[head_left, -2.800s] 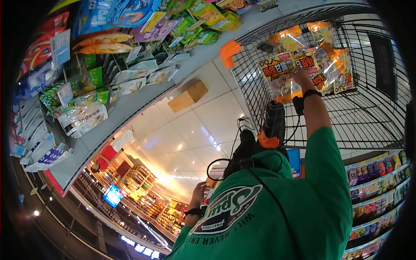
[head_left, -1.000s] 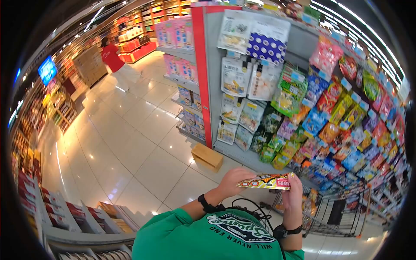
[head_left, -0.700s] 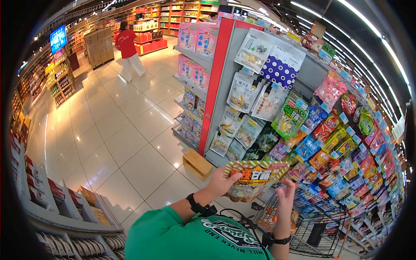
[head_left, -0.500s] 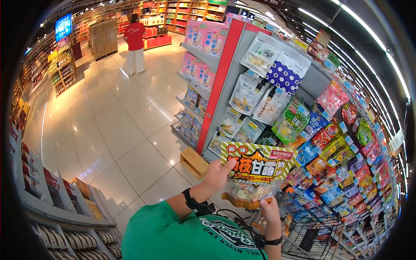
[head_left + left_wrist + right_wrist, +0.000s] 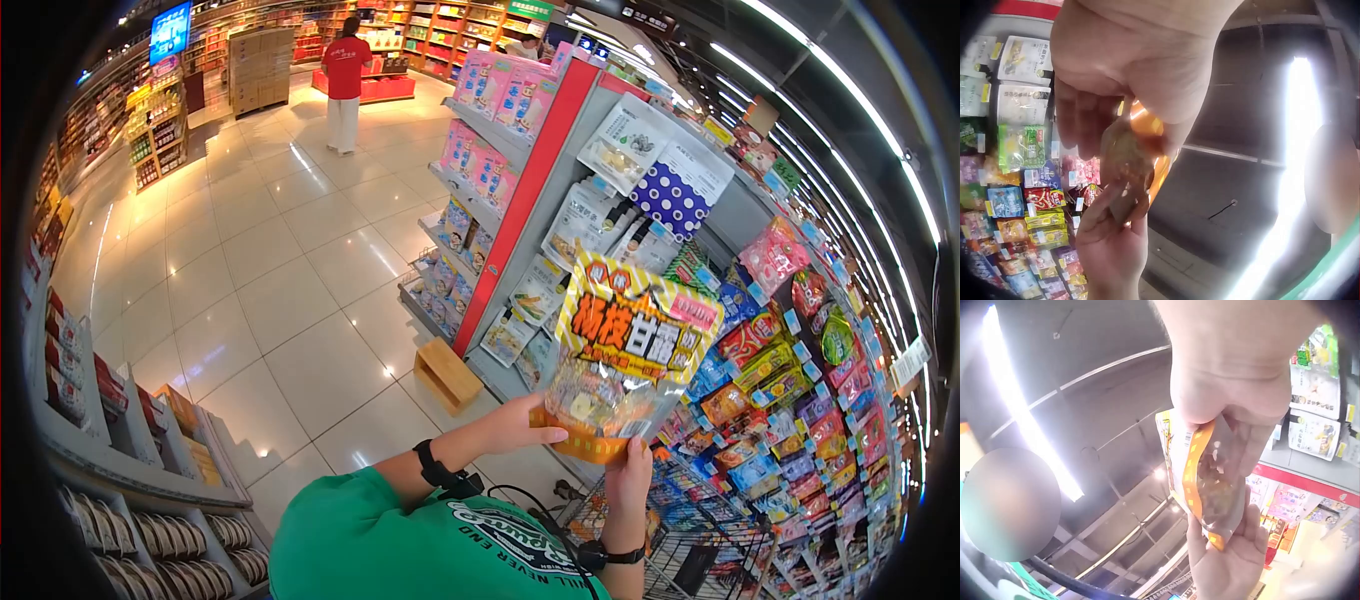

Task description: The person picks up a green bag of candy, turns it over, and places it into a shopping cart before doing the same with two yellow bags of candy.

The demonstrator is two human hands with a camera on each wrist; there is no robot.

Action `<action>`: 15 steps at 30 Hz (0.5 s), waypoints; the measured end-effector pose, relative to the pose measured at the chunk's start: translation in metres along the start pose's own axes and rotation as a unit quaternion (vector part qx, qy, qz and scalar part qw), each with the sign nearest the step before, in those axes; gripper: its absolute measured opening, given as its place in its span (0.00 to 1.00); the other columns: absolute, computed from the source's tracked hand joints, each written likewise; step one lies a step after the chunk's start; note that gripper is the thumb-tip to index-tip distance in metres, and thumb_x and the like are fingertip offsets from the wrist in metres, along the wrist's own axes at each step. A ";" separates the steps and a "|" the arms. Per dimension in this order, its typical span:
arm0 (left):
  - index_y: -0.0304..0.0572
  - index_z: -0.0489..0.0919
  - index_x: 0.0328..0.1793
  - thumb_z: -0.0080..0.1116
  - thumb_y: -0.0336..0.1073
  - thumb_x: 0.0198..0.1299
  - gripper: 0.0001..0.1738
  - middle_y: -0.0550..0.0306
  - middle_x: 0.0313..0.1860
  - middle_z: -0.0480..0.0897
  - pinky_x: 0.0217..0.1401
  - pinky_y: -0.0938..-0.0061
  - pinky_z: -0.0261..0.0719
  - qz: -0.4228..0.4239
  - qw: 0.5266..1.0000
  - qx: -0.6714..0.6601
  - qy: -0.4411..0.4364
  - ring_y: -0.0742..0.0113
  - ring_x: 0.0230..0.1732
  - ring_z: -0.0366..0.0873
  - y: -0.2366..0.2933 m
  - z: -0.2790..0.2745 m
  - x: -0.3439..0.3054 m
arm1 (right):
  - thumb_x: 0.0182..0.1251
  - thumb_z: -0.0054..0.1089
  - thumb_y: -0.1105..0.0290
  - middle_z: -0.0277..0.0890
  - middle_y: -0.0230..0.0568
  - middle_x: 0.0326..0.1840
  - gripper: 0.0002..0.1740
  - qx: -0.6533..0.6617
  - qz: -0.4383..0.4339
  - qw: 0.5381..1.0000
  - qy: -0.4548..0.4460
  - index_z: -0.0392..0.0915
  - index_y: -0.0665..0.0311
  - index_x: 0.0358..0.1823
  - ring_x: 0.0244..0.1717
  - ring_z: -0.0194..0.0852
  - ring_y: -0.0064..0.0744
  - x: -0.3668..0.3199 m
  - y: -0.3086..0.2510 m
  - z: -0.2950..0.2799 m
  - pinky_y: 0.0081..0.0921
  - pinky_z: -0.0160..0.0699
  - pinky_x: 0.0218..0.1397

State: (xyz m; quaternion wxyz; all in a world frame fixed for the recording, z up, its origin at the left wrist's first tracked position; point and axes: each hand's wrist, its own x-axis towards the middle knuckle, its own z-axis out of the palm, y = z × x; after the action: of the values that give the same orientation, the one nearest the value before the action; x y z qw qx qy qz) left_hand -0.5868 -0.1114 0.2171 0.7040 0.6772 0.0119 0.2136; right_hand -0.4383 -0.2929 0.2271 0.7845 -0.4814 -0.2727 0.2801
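A snack pouch [image 5: 628,345] with a yellow-and-white striped top, large Chinese lettering, a clear window and an orange base is held up in front of the chest. My left hand [image 5: 522,424] grips its lower left corner, thumb on the front. At the lower right corner my right hand [image 5: 628,482] pinches the base. The left wrist view looks past my left palm to the pouch's underside [image 5: 1129,162], with the right hand [image 5: 1113,250] below. From the right wrist, the orange bottom seam [image 5: 1194,478] and pale pieces inside show through the clear film.
A wire shopping cart [image 5: 700,555] stands below right, close by my right forearm. Hanging snack bags [image 5: 760,400] fill the shelf on the right. A wooden box [image 5: 447,375] sits on the floor at the shelf end. A person in a red shirt [image 5: 346,70] stands far off.
The right hand has come up from the cart, and the pouch is now between both hands. It has turned face-on and risen; the left hand has slid from its upper edge to the lower corner.
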 end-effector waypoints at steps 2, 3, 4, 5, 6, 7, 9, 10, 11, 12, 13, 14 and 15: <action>0.34 0.63 0.64 0.62 0.39 0.56 0.32 0.53 0.58 0.73 0.61 0.73 0.67 -0.005 0.999 -0.041 0.007 0.70 0.58 0.69 -0.005 -0.001 -0.004 | 0.71 0.45 0.63 0.74 0.40 0.46 0.16 0.011 0.003 1.000 -0.011 0.71 0.71 0.46 0.48 0.73 0.30 0.003 -0.004 0.007 0.30 0.70 0.54; 0.34 0.64 0.63 0.62 0.38 0.56 0.31 0.53 0.57 0.74 0.61 0.72 0.67 -0.010 0.996 -0.082 0.018 0.69 0.57 0.70 -0.008 -0.001 -0.006 | 0.71 0.45 0.63 0.74 0.40 0.46 0.16 0.012 0.003 1.000 -0.009 0.71 0.71 0.46 0.48 0.73 0.30 0.002 -0.006 0.012 0.30 0.70 0.54; 0.34 0.64 0.63 0.62 0.38 0.56 0.31 0.53 0.57 0.74 0.61 0.72 0.67 -0.012 0.996 -0.082 0.018 0.69 0.57 0.70 -0.010 -0.002 -0.008 | 0.69 0.47 0.61 0.74 0.39 0.46 0.18 0.023 -0.005 1.000 -0.013 0.70 0.71 0.48 0.50 0.72 0.31 0.000 -0.008 0.017 0.30 0.69 0.55; 0.34 0.65 0.62 0.63 0.38 0.55 0.31 0.54 0.56 0.75 0.60 0.72 0.68 0.004 0.995 -0.091 0.025 0.69 0.56 0.71 -0.010 -0.005 -0.009 | 0.68 0.48 0.59 0.73 0.39 0.46 0.20 0.034 -0.013 0.999 -0.018 0.69 0.71 0.50 0.51 0.71 0.31 -0.001 -0.010 0.023 0.30 0.68 0.56; 0.34 0.66 0.61 0.63 0.37 0.55 0.30 0.54 0.54 0.75 0.59 0.72 0.68 0.021 0.994 -0.099 0.032 0.69 0.55 0.71 -0.009 -0.005 -0.009 | 0.68 0.48 0.59 0.73 0.39 0.46 0.20 0.035 -0.013 0.999 -0.019 0.69 0.71 0.50 0.51 0.71 0.31 -0.002 -0.012 0.026 0.30 0.68 0.56; 0.34 0.66 0.61 0.63 0.37 0.55 0.30 0.54 0.54 0.75 0.59 0.72 0.68 0.022 0.994 -0.099 0.033 0.69 0.55 0.71 -0.008 -0.006 -0.010 | 0.67 0.50 0.57 0.73 0.39 0.47 0.23 0.008 -0.037 0.998 -0.043 0.68 0.71 0.51 0.52 0.70 0.32 -0.003 -0.014 0.029 0.30 0.68 0.56; 0.33 0.68 0.60 0.65 0.40 0.54 0.31 0.55 0.55 0.75 0.59 0.73 0.67 0.043 0.990 -0.132 0.032 0.70 0.55 0.70 -0.005 -0.006 -0.011 | 0.66 0.51 0.56 0.73 0.39 0.47 0.25 -0.020 -0.062 0.996 -0.068 0.67 0.71 0.53 0.54 0.69 0.32 -0.003 -0.012 0.026 0.30 0.67 0.56; 0.33 0.68 0.60 0.65 0.40 0.54 0.31 0.55 0.55 0.75 0.59 0.73 0.67 0.045 0.990 -0.132 0.032 0.70 0.55 0.70 -0.003 -0.007 -0.012 | 0.65 0.52 0.55 0.73 0.40 0.47 0.26 -0.038 -0.052 0.994 -0.091 0.66 0.72 0.53 0.52 0.70 0.33 -0.003 -0.008 0.017 0.29 0.68 0.55; 0.33 0.68 0.59 0.65 0.40 0.54 0.31 0.55 0.54 0.75 0.59 0.73 0.67 0.051 0.990 -0.120 0.050 0.70 0.55 0.70 -0.002 -0.007 -0.013 | 0.64 0.53 0.54 0.73 0.42 0.47 0.27 -0.058 -0.042 0.991 -0.113 0.66 0.72 0.53 0.51 0.71 0.33 -0.004 -0.006 0.011 0.29 0.68 0.53; 0.32 0.68 0.59 0.65 0.41 0.53 0.30 0.56 0.54 0.75 0.59 0.74 0.67 0.057 0.990 -0.109 0.066 0.70 0.55 0.70 -0.001 -0.006 -0.014 | 0.64 0.53 0.54 0.73 0.42 0.47 0.27 -0.060 -0.042 0.991 -0.112 0.66 0.72 0.53 0.51 0.71 0.33 -0.006 -0.010 0.014 0.29 0.68 0.53; 0.32 0.68 0.59 0.65 0.41 0.53 0.30 0.56 0.54 0.75 0.59 0.74 0.67 0.057 0.990 -0.111 0.064 0.70 0.55 0.70 0.001 -0.006 -0.014 | 0.64 0.53 0.54 0.73 0.43 0.46 0.26 -0.064 -0.036 0.989 -0.131 0.67 0.72 0.51 0.48 0.72 0.33 -0.009 -0.015 0.021 0.29 0.69 0.52; 0.33 0.68 0.59 0.66 0.41 0.53 0.31 0.56 0.54 0.75 0.59 0.74 0.68 0.069 0.989 -0.107 0.074 0.70 0.55 0.71 0.006 -0.007 -0.015 | 0.64 0.53 0.54 0.74 0.44 0.46 0.26 -0.069 -0.030 0.986 -0.149 0.68 0.72 0.50 0.46 0.73 0.33 -0.011 -0.018 0.026 0.29 0.69 0.51; 0.33 0.68 0.58 0.66 0.41 0.53 0.31 0.56 0.54 0.75 0.59 0.73 0.68 0.079 0.988 -0.105 0.082 0.69 0.54 0.71 0.008 -0.008 -0.015 | 0.64 0.53 0.54 0.74 0.44 0.46 0.26 -0.072 -0.028 0.987 -0.143 0.68 0.72 0.50 0.46 0.73 0.33 -0.012 -0.019 0.026 0.29 0.69 0.51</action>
State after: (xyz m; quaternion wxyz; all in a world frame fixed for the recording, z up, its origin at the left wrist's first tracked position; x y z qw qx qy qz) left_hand -0.6054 -0.1089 0.2201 0.7484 0.5789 -0.0064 0.3237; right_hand -0.4613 -0.2928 0.2524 0.7084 -0.4838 -0.4146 0.3036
